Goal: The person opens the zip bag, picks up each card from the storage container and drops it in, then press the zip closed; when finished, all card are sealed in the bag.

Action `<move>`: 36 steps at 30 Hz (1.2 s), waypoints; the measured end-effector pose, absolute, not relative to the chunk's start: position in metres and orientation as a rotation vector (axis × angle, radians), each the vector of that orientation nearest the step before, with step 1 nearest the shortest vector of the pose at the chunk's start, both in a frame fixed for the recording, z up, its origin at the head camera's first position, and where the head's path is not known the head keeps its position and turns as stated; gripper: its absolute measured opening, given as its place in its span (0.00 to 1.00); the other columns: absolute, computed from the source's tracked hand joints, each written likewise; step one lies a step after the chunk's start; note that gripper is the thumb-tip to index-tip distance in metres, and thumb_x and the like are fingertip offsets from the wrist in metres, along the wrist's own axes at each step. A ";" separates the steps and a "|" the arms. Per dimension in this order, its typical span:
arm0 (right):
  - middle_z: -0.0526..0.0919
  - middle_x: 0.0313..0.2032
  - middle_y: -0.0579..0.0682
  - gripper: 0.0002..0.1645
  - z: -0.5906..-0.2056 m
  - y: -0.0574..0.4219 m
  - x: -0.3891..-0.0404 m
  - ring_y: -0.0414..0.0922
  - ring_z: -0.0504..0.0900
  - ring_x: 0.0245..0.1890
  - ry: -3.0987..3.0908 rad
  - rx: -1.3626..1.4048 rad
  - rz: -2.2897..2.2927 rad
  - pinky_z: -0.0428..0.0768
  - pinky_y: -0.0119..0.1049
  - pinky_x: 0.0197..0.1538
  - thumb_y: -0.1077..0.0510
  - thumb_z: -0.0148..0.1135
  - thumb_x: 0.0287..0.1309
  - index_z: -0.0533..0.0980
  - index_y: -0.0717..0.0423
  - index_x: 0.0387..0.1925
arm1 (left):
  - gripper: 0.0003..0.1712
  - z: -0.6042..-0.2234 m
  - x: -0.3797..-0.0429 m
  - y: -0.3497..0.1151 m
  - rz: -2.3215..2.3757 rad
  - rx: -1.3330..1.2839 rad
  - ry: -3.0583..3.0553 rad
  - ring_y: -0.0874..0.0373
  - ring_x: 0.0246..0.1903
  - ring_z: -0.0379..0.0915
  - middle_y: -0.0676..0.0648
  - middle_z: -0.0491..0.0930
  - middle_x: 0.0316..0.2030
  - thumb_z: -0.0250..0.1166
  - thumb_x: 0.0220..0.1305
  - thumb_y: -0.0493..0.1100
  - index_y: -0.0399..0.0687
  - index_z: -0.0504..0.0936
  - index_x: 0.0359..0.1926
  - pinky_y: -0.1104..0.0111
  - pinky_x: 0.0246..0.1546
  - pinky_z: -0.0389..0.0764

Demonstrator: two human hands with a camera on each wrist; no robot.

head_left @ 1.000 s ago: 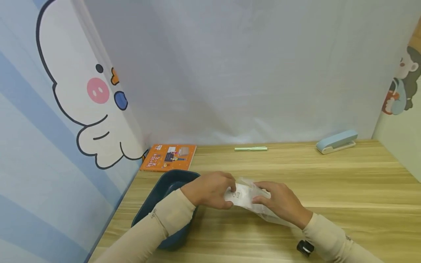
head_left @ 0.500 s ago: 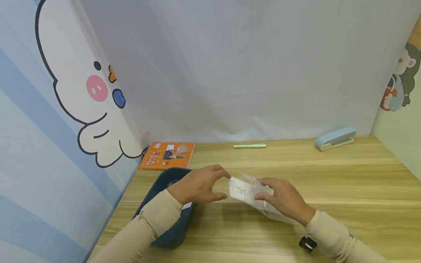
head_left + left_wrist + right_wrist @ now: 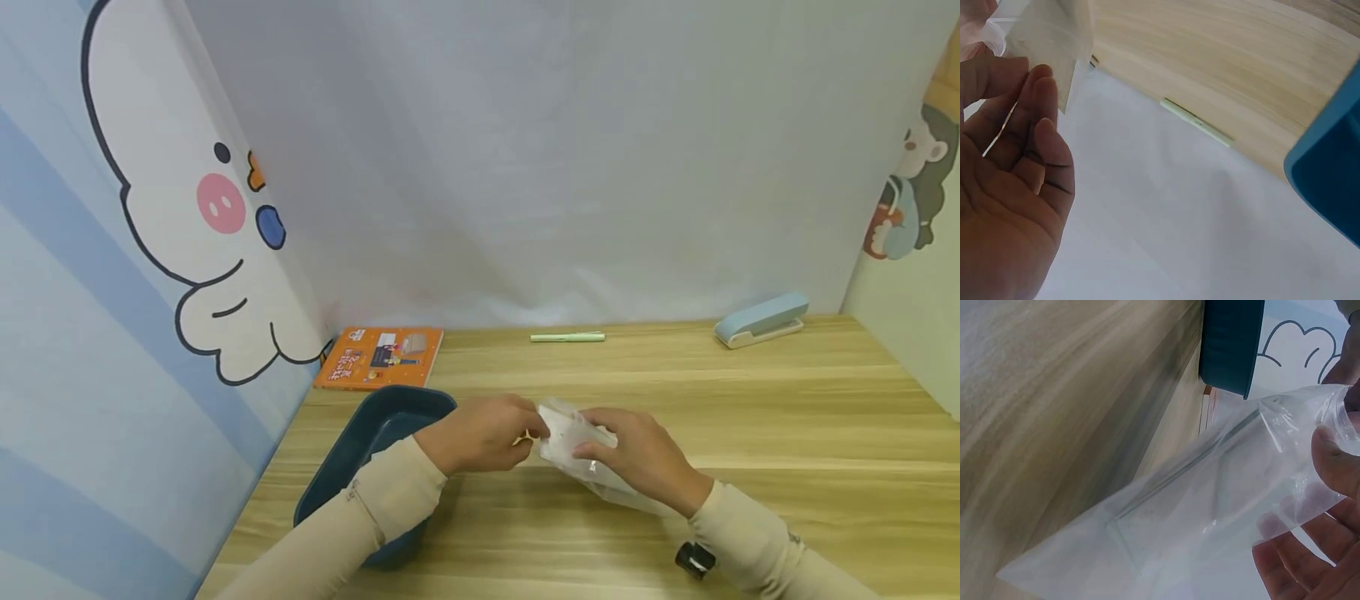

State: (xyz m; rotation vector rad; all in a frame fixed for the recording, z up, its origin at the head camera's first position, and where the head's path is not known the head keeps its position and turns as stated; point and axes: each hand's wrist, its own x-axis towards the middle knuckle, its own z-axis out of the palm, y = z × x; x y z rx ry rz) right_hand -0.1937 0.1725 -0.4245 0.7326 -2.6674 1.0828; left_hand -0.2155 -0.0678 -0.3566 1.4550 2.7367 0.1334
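Observation:
Over the table, a clear plastic bag [image 3: 600, 479] holds flat white cards [image 3: 555, 429], whose left ends show at its mouth. My left hand [image 3: 487, 433] pinches the left end of a card between thumb and fingertips; in the left wrist view the fingertips meet at the edge of the card and bag. From the right, my right hand [image 3: 648, 454] grips the bag near its mouth, thumb on the near face, and fingers show through the film in the right wrist view. The bag's lower part [image 3: 1166, 512] slopes down, with rectangular outlines inside.
A dark teal bin [image 3: 360, 442] stands at left, partly hidden by my left forearm. Behind it lies an orange book [image 3: 386, 358]. A pale green pen [image 3: 567, 337] and a light blue stapler [image 3: 761, 321] lie along the back. A small black object [image 3: 695, 560] is by my right sleeve.
My left hand had drawn back from the bag with thumb and fingers spread half a second ago; it has moved right again and now pinches at the bag's mouth. The right hand keeps its grip.

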 end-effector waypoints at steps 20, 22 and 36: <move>0.86 0.51 0.52 0.27 -0.426 0.173 -0.193 0.48 0.85 0.48 -2.663 0.753 1.083 0.82 0.47 0.46 0.47 0.72 0.57 0.83 0.59 0.53 | 0.18 -0.367 -0.213 -0.091 0.011 1.248 2.880 0.60 0.40 0.79 0.53 0.79 0.48 0.70 0.62 0.49 0.53 0.85 0.53 0.67 0.39 0.81; 0.85 0.51 0.53 0.27 -0.426 0.173 -0.193 0.50 0.84 0.50 -2.657 0.761 1.079 0.81 0.49 0.48 0.47 0.72 0.56 0.83 0.59 0.53 | 0.23 -0.367 -0.214 -0.095 -0.016 1.193 2.901 0.58 0.43 0.80 0.52 0.80 0.50 0.71 0.60 0.53 0.53 0.84 0.55 0.64 0.42 0.82; 0.87 0.48 0.50 0.28 -0.423 0.174 -0.194 0.43 0.85 0.43 -2.655 0.781 1.069 0.82 0.45 0.44 0.46 0.71 0.58 0.82 0.60 0.54 | 0.27 -0.369 -0.220 -0.142 -0.111 0.783 2.950 0.52 0.44 0.81 0.50 0.79 0.57 0.72 0.60 0.59 0.56 0.83 0.57 0.56 0.40 0.82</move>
